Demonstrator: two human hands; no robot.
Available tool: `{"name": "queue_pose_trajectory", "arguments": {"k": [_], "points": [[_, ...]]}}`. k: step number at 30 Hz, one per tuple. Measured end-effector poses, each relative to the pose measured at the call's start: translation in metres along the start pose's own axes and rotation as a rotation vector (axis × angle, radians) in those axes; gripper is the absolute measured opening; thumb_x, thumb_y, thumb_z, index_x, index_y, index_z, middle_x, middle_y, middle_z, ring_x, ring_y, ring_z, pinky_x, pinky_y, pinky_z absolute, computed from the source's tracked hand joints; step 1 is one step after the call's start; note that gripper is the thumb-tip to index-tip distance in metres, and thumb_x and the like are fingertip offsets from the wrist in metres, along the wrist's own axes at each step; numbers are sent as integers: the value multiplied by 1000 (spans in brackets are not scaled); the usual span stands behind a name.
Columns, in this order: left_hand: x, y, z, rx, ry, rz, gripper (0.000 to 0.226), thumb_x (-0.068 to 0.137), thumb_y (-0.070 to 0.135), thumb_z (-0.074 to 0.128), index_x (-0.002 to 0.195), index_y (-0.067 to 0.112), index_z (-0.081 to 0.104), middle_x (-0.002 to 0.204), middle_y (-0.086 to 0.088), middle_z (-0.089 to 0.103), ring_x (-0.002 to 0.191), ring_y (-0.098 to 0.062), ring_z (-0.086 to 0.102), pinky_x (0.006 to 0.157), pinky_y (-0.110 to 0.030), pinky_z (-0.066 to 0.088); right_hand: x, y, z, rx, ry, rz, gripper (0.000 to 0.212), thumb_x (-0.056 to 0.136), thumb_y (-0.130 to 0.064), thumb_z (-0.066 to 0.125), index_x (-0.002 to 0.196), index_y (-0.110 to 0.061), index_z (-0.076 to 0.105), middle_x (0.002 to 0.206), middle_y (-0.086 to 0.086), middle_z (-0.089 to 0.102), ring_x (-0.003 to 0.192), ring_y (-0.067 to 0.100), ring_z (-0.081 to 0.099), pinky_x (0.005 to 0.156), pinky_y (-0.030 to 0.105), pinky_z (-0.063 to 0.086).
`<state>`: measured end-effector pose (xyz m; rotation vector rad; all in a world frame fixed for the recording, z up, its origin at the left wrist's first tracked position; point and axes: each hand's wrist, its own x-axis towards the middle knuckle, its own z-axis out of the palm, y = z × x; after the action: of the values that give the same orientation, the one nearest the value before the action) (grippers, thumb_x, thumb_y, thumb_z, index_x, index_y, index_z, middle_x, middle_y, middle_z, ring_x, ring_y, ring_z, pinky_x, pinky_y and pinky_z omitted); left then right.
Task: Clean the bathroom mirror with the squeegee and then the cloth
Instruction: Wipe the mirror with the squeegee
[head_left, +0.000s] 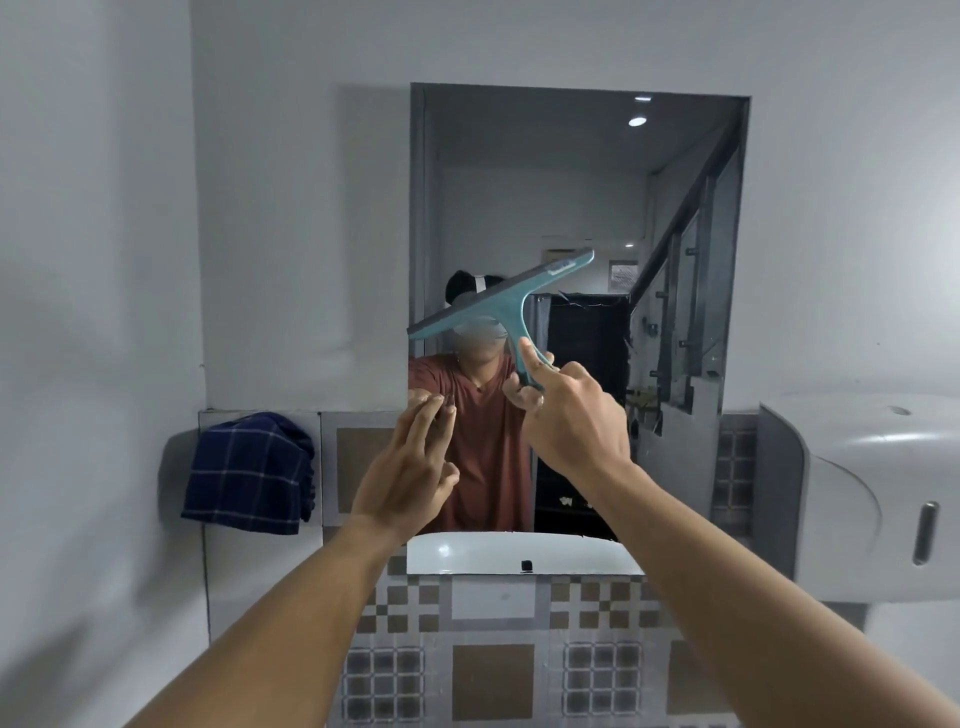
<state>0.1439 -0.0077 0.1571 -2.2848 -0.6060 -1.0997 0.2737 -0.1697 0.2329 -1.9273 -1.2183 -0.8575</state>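
Both stages look pending; right hand (571, 421) grips the squeegee (501, 301), perhaps touching the mirror (571, 197); left hand (410, 467) straight-fingered, empty; cloth (249, 473) hangs left of it.

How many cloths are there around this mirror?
1. A dark blue checked cloth hangs over the grey wall fixture left of the mirror. Others could lie outside the view.

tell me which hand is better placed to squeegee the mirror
Right. The right hand grips the squeegee by its handle, blade raised before the mirror. The left hand is open and holds nothing.
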Motion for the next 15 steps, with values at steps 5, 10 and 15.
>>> {"name": "queue_pose_trajectory", "arguments": {"k": [5,10,15], "points": [[-4,4,1,-22,65,-10,84,72,32,88,139,-5,52,137,-23,53,134,-30,39,109,-37,42,7,24,-19,-155,3,-70,49,104,-38,39,152,-46,33,101,8,56,62,25,49,55,34,45],[-4,5,4,-19,87,-20,83,70,29,89,137,-6,54,135,-24,55,133,-31,38,108,-38,41,16,56,-39,-232,3,-142,47,104,-40,31,150,-49,33,93,2,53,65,20,52,57,38,55],[-5,8,3,-52,104,-32,81,66,23,91,134,-5,57,134,-24,54,131,-32,40,99,-38,49,24,79,-58,-293,-37,-176,55,96,-47,20,148,-50,37,93,0,48,79,25,57,64,38,54]]}}
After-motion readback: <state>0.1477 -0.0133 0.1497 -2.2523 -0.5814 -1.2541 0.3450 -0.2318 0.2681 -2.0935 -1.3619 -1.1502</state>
